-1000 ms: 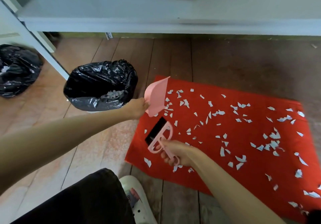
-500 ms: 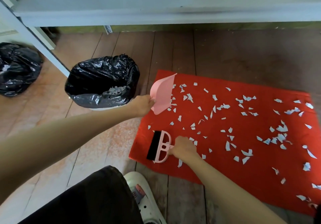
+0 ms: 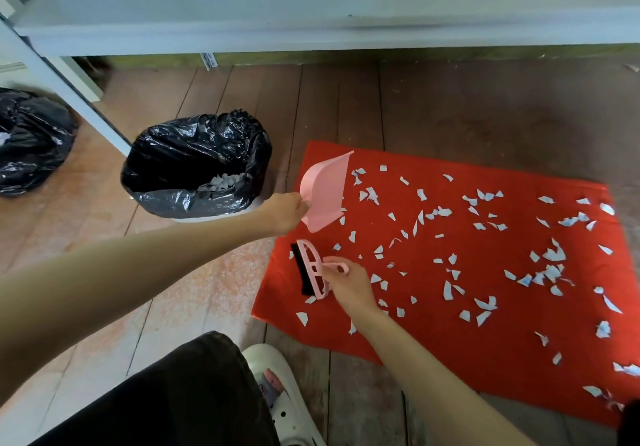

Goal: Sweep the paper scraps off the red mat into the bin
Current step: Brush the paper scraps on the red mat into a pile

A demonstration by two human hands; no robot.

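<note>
A red mat lies on the wooden floor, strewn with several white paper scraps. To its left stands a bin lined with a black bag, with scraps inside. My left hand grips the handle of a pink dustpan, held tilted above the mat's left edge, beside the bin. My right hand holds the handle of a small pink brush with black bristles, low over the mat's near-left corner.
A white table spans the back, its leg slanting down left of the bin. A full black rubbish bag sits at far left. My dark-trousered knee and white shoe are at the bottom.
The brush has come down from a raised position to the mat's near-left corner and turned bristles-left. The dustpan has shifted slightly right, away from the bin.
</note>
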